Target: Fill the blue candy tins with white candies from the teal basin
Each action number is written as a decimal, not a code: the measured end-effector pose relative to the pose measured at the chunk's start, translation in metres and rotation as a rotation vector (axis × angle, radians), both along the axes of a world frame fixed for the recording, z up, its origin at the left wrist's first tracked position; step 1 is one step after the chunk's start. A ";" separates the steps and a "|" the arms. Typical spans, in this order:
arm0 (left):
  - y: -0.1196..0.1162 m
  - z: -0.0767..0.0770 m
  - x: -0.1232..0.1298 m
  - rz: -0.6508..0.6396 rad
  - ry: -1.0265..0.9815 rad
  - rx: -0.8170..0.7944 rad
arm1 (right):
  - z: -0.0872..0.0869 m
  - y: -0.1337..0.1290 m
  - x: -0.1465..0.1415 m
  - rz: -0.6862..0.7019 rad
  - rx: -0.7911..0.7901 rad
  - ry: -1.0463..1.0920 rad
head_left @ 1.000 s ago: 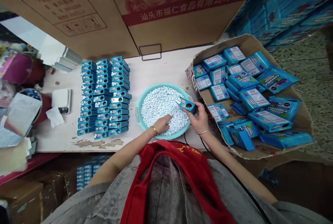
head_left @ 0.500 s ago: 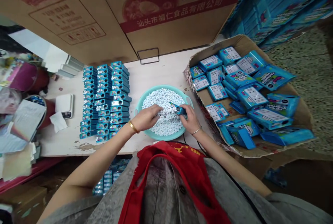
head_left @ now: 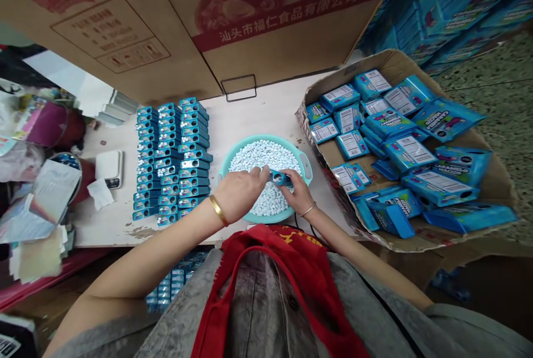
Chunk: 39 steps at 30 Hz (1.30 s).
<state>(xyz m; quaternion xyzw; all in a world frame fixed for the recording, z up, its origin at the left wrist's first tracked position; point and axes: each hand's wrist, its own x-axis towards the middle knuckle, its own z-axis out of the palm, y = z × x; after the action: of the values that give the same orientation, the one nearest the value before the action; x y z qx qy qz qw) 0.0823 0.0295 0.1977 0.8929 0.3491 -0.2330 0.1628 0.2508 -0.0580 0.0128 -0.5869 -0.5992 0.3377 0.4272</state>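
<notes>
Pale and worn along its near edge, the surface (head_left: pixel 237 116) runs across the middle of the frame, with large printed cardboard boxes (head_left: pixel 125 19) standing behind it at the top. Blue boxes (head_left: pixel 194 155) stand in three close rows left of centre, many showing a round hole. At the right of the frame, a low carton (head_left: pixel 391 61) holds loose blue packs (head_left: pixel 408 155) lying at odd angles, and between rows and carton sits a turquoise basin (head_left: pixel 307 166) heaped with small white pellets (head_left: pixel 260 152).

One small blue box (head_left: pixel 278 177) is up over the basin, near the centre of the frame. The right hand (head_left: pixel 298 194) has it by its right end, the grip narrow, thumb and fingers closed about it. Its long axis lies roughly left to right, dipping slightly towards the right, and the round hole faces up, just beside the right fingertips.

From the left hand (head_left: pixel 244 191), the box lies just to the right, beyond the fingertips. That grip is bunched at the box's left end; whether it pinches pellets or touches the box I cannot tell, as the fingers hide it. Both hands are close to the box, but only the right clearly holds it.
</notes>
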 end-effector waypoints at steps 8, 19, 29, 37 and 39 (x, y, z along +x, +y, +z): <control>-0.009 -0.097 -0.047 0.248 -0.705 -0.202 | -0.006 -0.014 -0.017 0.070 -0.220 0.398; -0.090 -0.088 -0.132 0.622 -0.766 -0.131 | 0.029 -0.019 -0.052 0.384 -0.315 0.358; -0.144 -0.115 -0.264 0.948 -0.379 -0.021 | 0.027 -0.027 -0.039 0.286 -0.310 0.239; -0.131 -0.179 -0.270 0.938 -0.359 0.187 | 0.035 0.010 0.014 0.117 -0.051 -0.052; -0.132 -0.178 -0.269 0.912 -0.352 0.292 | 0.037 0.023 0.069 -0.093 0.007 -0.183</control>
<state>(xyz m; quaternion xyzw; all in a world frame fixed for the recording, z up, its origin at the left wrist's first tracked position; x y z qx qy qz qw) -0.1865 -0.1021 0.0199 0.6887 0.6997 0.0669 0.1776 0.3198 -0.0347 0.0496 -0.6410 -0.6090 0.2606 0.3878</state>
